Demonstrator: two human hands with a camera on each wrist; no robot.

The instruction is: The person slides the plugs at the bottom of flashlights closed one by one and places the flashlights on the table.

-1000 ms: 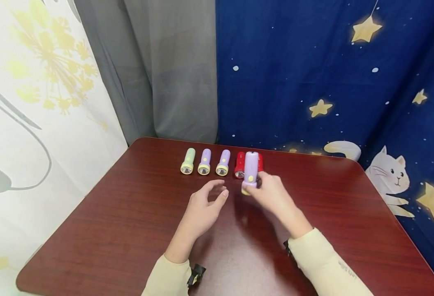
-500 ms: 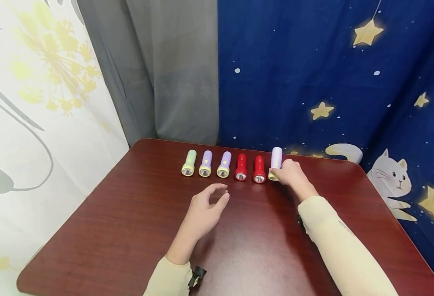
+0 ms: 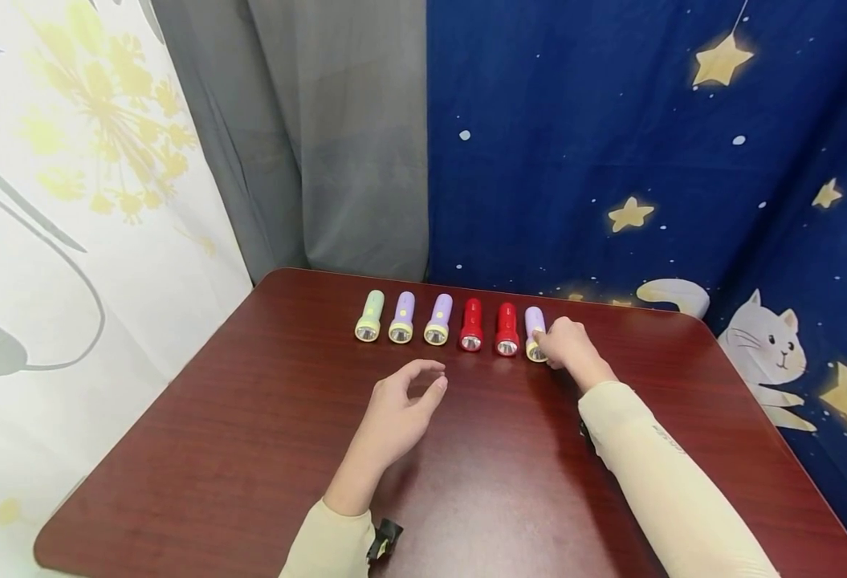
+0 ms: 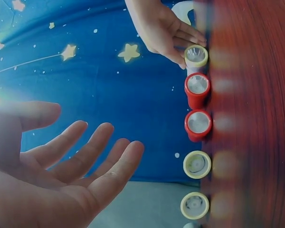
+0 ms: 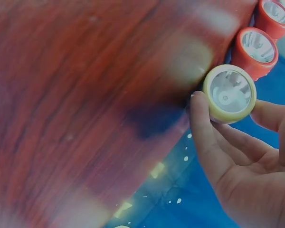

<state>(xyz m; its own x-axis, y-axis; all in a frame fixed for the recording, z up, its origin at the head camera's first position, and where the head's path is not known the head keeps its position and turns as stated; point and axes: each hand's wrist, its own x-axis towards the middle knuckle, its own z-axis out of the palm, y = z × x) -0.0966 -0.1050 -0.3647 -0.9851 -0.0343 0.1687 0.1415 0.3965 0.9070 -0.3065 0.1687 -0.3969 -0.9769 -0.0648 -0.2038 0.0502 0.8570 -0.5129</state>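
At the right end of a row, my right hand (image 3: pixel 566 343) pinches a purple flashlight (image 3: pixel 535 321) near its yellow-rimmed head; the flashlight lies on the table, lens toward me. The right wrist view shows its lens (image 5: pixel 229 92) between thumb and fingers. Left of it lie two red flashlights, one nearer (image 3: pixel 506 327) and one farther left (image 3: pixel 471 323). Then come two purple flashlights with yellow rims (image 3: pixel 437 319) and a green flashlight (image 3: pixel 370 315) at the left end. My left hand (image 3: pixel 397 409) hovers over the table with loosely bent fingers, holding nothing.
The dark red wooden table (image 3: pixel 250 449) carries the row near its far edge. Behind it hang a grey curtain (image 3: pixel 361 160) and a blue star-patterned curtain (image 3: pixel 539 177). A white patterned cloth (image 3: pixel 91 321) hangs at the left.
My right hand has carried the purple flashlight rightward from in front of the red ones and lowered it flat at the row's right end. My left hand has stayed almost still.
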